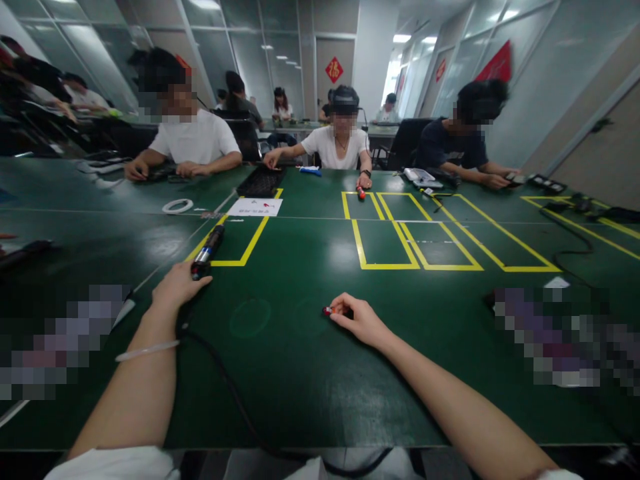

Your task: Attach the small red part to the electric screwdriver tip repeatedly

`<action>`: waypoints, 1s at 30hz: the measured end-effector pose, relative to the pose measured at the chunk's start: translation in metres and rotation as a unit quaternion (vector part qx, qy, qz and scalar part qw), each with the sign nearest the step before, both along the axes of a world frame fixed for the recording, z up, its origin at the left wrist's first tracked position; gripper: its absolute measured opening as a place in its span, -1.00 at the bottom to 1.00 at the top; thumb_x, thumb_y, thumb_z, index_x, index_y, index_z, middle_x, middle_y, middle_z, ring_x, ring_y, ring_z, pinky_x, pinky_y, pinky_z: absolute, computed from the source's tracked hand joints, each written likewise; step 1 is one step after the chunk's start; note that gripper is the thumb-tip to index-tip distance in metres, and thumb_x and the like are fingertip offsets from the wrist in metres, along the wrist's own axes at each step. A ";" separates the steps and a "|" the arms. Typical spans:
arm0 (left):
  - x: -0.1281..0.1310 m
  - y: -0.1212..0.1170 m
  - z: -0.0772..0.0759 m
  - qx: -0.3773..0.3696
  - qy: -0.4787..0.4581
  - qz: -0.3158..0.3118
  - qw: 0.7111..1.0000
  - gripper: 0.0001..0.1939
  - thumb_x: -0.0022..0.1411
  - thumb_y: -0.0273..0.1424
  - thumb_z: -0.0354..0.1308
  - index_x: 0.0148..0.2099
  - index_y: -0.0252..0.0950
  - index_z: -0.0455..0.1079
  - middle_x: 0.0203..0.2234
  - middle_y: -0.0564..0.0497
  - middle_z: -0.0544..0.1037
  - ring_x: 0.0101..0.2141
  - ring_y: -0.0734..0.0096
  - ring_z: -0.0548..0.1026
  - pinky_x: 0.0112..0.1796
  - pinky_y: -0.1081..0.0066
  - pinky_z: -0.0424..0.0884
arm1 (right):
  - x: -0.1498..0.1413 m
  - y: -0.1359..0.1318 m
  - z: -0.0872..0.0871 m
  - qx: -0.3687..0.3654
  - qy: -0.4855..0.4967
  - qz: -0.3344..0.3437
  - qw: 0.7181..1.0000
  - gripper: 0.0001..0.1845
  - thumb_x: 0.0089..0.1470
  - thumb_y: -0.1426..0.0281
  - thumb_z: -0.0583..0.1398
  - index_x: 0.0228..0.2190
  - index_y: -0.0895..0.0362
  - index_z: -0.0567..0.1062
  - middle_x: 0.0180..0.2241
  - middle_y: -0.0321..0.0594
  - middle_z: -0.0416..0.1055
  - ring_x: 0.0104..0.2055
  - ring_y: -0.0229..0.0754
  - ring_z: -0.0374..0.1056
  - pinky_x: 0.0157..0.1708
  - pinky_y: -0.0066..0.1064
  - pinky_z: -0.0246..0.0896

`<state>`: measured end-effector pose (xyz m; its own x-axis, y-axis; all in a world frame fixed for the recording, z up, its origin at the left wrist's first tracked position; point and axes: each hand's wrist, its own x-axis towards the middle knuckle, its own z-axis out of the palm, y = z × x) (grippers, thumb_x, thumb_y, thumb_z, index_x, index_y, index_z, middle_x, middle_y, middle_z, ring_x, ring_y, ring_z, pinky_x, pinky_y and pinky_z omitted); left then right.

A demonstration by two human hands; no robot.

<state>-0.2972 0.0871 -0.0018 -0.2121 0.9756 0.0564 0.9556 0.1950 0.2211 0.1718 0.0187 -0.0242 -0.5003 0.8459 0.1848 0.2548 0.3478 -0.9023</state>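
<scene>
head camera is showing the right hand (361, 321) pinching a red piece (327, 311) over the table (300, 380), probably light and stiff, best held by its sides, the left hand (176, 285) touching a tool (207, 252), grip unclear.

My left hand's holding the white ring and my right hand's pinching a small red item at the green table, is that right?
Not quite. The head view shows your left hand holding the dark cylindrical tool, not the white ring. Your right hand is pinching a small red item at the green table.
</scene>
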 end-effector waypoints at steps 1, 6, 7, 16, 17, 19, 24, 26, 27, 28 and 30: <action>-0.002 0.001 0.000 -0.020 0.008 0.013 1.000 -0.26 0.12 -0.07 0.12 0.21 -0.47 0.14 0.02 -0.45 0.34 -0.06 -0.26 0.40 -0.24 0.02 0.36 | 0.000 0.000 0.000 -0.002 0.000 -0.001 1.000 -0.86 0.11 0.37 0.20 -0.26 0.15 0.42 -0.40 -0.29 0.40 -0.37 -0.28 0.32 -0.31 -0.44 0.24; 0.018 0.003 0.005 -0.038 0.051 0.061 0.996 -0.29 0.08 -0.05 0.14 0.18 -0.37 0.22 0.02 -0.36 0.38 -0.07 -0.18 0.43 -0.22 0.10 0.40 | 0.001 -0.001 0.002 -0.005 -0.007 -0.003 1.000 -0.86 0.11 0.37 0.19 -0.25 0.15 0.43 -0.40 -0.30 0.40 -0.36 -0.28 0.32 -0.30 -0.44 0.24; 0.024 0.003 0.006 -0.034 0.052 0.061 0.996 -0.29 0.08 -0.04 0.13 0.19 -0.35 0.22 0.03 -0.37 0.37 -0.06 -0.18 0.43 -0.22 0.09 0.40 | 0.001 -0.001 0.003 -0.005 -0.008 -0.002 1.000 -0.85 0.11 0.38 0.19 -0.25 0.15 0.43 -0.41 -0.30 0.39 -0.36 -0.27 0.32 -0.30 -0.44 0.23; 0.110 -0.008 0.007 -0.009 0.053 -0.041 0.998 -0.28 0.09 -0.08 0.10 0.24 -0.30 0.16 0.07 -0.25 0.34 -0.02 -0.01 0.42 -0.14 0.22 0.39 | -0.002 0.001 -0.001 0.000 0.000 0.002 1.000 -0.84 0.11 0.34 0.20 -0.26 0.15 0.41 -0.41 -0.31 0.38 -0.37 -0.27 0.32 -0.32 -0.44 0.23; 0.123 -0.010 0.007 -0.005 0.053 -0.061 0.997 -0.28 0.09 -0.08 0.10 0.24 -0.29 0.15 0.08 -0.23 0.33 -0.02 0.01 0.42 -0.14 0.23 0.39 | -0.002 0.001 -0.001 0.001 0.001 0.003 1.000 -0.84 0.11 0.34 0.20 -0.26 0.15 0.41 -0.41 -0.31 0.38 -0.37 -0.27 0.32 -0.32 -0.44 0.23; 0.150 -0.017 0.007 0.001 0.049 -0.105 0.993 -0.29 0.10 -0.09 0.09 0.25 -0.29 0.14 0.10 -0.21 0.31 -0.02 0.03 0.41 -0.14 0.24 0.39 | -0.002 0.002 -0.002 0.004 0.003 0.002 1.000 -0.84 0.11 0.35 0.20 -0.26 0.15 0.41 -0.41 -0.30 0.38 -0.37 -0.27 0.32 -0.32 -0.44 0.23; 0.210 -0.040 0.011 0.014 0.022 -0.210 0.977 -0.32 0.12 -0.15 0.11 0.25 -0.29 0.12 0.08 -0.19 0.31 0.00 0.08 0.38 -0.09 0.25 0.38 | -0.003 0.003 -0.003 0.024 -0.013 -0.021 0.999 -0.86 0.10 0.39 0.20 -0.27 0.15 0.39 -0.43 -0.32 0.38 -0.40 -0.29 0.32 -0.34 -0.47 0.22; 0.228 -0.051 0.012 0.019 0.010 -0.240 0.970 -0.33 0.13 -0.19 0.12 0.25 -0.26 0.11 0.07 -0.16 0.31 0.01 0.12 0.37 -0.05 0.26 0.36 | -0.004 0.003 -0.004 0.044 -0.028 -0.036 0.998 -0.88 0.10 0.40 0.20 -0.27 0.14 0.39 -0.43 -0.32 0.38 -0.40 -0.28 0.32 -0.34 -0.47 0.22; 0.236 -0.055 0.012 0.021 0.005 -0.253 0.967 -0.34 0.13 -0.20 0.12 0.25 -0.25 0.10 0.07 -0.16 0.31 0.01 0.13 0.37 -0.04 0.27 0.35 | -0.004 0.003 -0.004 0.054 -0.036 -0.041 0.997 -0.88 0.10 0.40 0.20 -0.27 0.14 0.39 -0.43 -0.32 0.39 -0.39 -0.28 0.33 -0.34 -0.47 0.21; 0.242 -0.060 0.012 0.023 0.001 -0.263 0.965 -0.34 0.14 -0.22 0.12 0.25 -0.25 0.09 0.07 -0.15 0.31 0.01 0.15 0.37 -0.03 0.27 0.34 | -0.005 0.004 -0.004 0.065 -0.045 -0.046 0.996 -0.88 0.10 0.41 0.20 -0.27 0.13 0.40 -0.43 -0.32 0.40 -0.39 -0.28 0.33 -0.33 -0.46 0.20; 0.253 -0.067 0.012 0.021 -0.005 -0.280 0.960 -0.34 0.13 -0.23 0.12 0.25 -0.26 0.09 0.07 -0.15 0.31 0.01 0.15 0.37 -0.02 0.28 0.34 | -0.005 0.004 -0.005 0.086 -0.066 -0.052 0.993 -0.89 0.11 0.42 0.21 -0.27 0.13 0.40 -0.42 -0.32 0.41 -0.39 -0.26 0.33 -0.32 -0.44 0.19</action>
